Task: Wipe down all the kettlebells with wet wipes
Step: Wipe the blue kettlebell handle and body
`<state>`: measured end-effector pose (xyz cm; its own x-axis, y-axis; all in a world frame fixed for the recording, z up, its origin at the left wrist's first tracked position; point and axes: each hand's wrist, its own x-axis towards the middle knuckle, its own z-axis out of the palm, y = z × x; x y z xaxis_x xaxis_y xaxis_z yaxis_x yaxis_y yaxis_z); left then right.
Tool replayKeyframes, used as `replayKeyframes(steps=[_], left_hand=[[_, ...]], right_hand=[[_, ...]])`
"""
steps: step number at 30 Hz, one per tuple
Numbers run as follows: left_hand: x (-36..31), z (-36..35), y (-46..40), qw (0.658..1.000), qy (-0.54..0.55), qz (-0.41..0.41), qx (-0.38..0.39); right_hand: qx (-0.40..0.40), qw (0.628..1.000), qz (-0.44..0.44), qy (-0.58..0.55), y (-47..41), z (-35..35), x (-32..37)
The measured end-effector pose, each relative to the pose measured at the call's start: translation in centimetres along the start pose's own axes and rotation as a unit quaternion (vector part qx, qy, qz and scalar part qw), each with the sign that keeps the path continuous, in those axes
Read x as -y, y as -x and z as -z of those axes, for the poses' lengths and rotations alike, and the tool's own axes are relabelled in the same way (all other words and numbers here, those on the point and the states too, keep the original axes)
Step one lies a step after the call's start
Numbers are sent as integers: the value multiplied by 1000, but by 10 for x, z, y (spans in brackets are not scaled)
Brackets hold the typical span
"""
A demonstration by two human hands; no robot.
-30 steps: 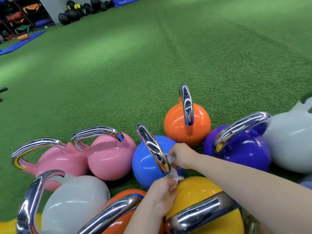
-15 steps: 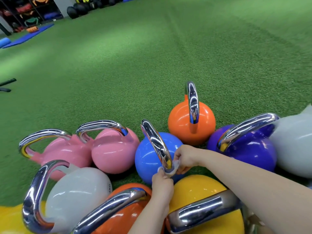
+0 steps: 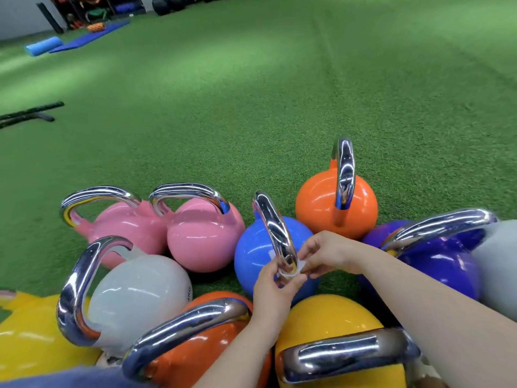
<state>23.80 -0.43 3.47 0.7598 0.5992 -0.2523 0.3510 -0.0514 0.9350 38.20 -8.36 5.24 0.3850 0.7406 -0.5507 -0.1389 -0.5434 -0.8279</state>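
The step in hand looks like the wiping of a handle: a white wet wipe [image 3: 291,271] is wrapped around the near, lower end of the chrome handle [image 3: 275,233] of the blue kettlebell [image 3: 257,256], just below the centre of the frame. The left hand [image 3: 272,287] comes up from the bottom centre and pinches the wipe's left edge between thumb and fingertips. The right hand [image 3: 327,254] reaches in from the lower right and pinches the other edge, its fingers curled and close together. Both hands sit against the handle with the wipe stretched between them like a sling.

Around the blue one the other kettlebells crowd the lower half of the frame on the green turf [image 3: 251,93]: two pink [image 3: 201,236] at centre left, an orange one [image 3: 321,203] behind at centre right, a purple one [image 3: 436,264] at the right, a pale grey one [image 3: 140,295] at lower left, and orange [image 3: 195,357] and yellow [image 3: 327,326] at the bottom edge.

The next move probably calls for drawing the wipe along the handle's curve, keeping it taut, then down over the blue ball. Whether any other bell is already wiped cannot be told.
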Motion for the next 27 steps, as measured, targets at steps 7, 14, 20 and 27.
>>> replayKeyframes(steps=[7,14,20,27], left_hand=[[12,-2,-8,998,3,-8,-58],[2,-3,5,992,70,-12,-101],[-40,-5,-28,990,49,-16,-132],[-69,-3,-46,993,55,81,-64]], right_hand=[[1,999,-19,-27,1,-5,-4],[66,994,-42,-72,7,1,7],[8,986,3,-164,-1,0,19],[-185,975,80,94,-22,0,7]])
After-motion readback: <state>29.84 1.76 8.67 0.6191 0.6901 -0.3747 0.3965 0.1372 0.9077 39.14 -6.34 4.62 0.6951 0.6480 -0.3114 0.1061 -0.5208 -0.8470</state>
